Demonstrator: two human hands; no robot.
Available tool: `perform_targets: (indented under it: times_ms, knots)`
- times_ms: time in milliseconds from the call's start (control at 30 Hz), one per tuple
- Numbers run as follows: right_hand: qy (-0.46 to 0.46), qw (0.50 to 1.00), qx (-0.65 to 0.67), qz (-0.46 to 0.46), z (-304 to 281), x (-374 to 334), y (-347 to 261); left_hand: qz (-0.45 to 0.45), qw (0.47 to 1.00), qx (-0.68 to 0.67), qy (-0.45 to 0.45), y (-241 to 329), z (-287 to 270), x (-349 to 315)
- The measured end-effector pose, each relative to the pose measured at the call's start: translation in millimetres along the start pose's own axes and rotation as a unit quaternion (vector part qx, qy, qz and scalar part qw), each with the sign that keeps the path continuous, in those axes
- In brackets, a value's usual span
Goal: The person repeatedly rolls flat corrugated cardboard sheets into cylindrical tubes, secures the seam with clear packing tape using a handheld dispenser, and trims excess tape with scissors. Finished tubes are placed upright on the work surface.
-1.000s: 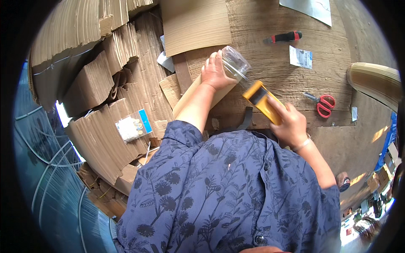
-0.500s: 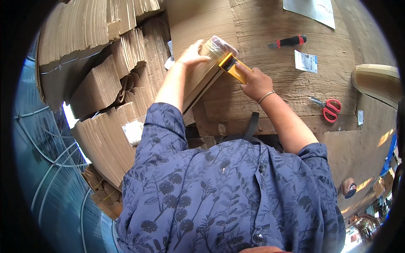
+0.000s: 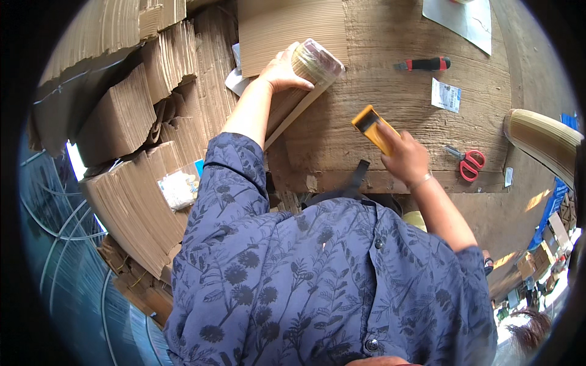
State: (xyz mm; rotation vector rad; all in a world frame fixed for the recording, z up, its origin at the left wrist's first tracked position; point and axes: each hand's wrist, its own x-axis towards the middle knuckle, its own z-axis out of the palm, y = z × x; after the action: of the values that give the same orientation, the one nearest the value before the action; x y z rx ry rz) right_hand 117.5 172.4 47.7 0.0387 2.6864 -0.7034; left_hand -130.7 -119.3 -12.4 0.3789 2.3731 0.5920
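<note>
A long bundle [image 3: 318, 63] slants across the table's left part, its far end covered in shiny clear plastic. My left hand [image 3: 282, 73] grips it near that end, thumb on the near side and fingers over the far side. Over the table's near part, my right hand [image 3: 406, 157] is closed round a yellow tool [image 3: 370, 128] with a dark inset; its exact kind is unclear. The tool is apart from the bundle. Beyond it lie a red-and-black utility knife [image 3: 428, 63] and a printed label [image 3: 446, 95]. Red-handled scissors [image 3: 471, 165] lie to the right.
Stacks of folded cardboard [image 3: 131, 116] crowd the left side. A ridged cardboard sheet [image 3: 293, 27] lies at the far edge of the wooden table [image 3: 390, 91]. At the right rests a curved, pale layered bundle [image 3: 540, 140], and a white sheet [image 3: 461, 24] lies at the far right.
My right hand has drawn the yellow tool off the bundle's end, toward me and to the right. My left hand keeps its grip on the bundle. The whole view has shifted slightly.
</note>
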Motion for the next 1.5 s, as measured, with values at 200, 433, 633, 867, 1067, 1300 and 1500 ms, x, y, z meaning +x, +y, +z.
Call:
perform_targets:
  times_ms: [200, 433, 633, 867, 1067, 1300, 1500]
  knots:
    - [-0.100, 0.994, -0.028, 0.037, 11, 153, -52, 0.088, 0.952, -0.265, -0.124, -16, -27, 35]
    - [-0.144, 0.983, -0.064, 0.090, -6, 107, -39, 0.062, 0.960, -0.214, -0.168, -26, -25, 30]
    - [-0.072, 0.980, 0.043, 0.183, -8, -12, 24, 0.134, 0.982, -0.081, -0.107, 36, -18, -10]
    - [0.132, 0.981, 0.122, 0.075, -27, -105, 73, 0.155, 0.963, 0.114, -0.190, 133, 76, -63]
    - [0.190, 0.977, 0.099, -0.023, -79, -84, 65, 0.228, 0.938, 0.249, -0.076, 158, 135, -116]
    - [-0.012, 0.984, -0.063, -0.168, -69, -42, 27, 0.128, 0.961, 0.243, -0.031, 140, 137, -120]
    - [0.011, 0.990, -0.087, -0.113, -83, -80, 94, 0.239, 0.931, 0.274, 0.044, 160, 149, -133]
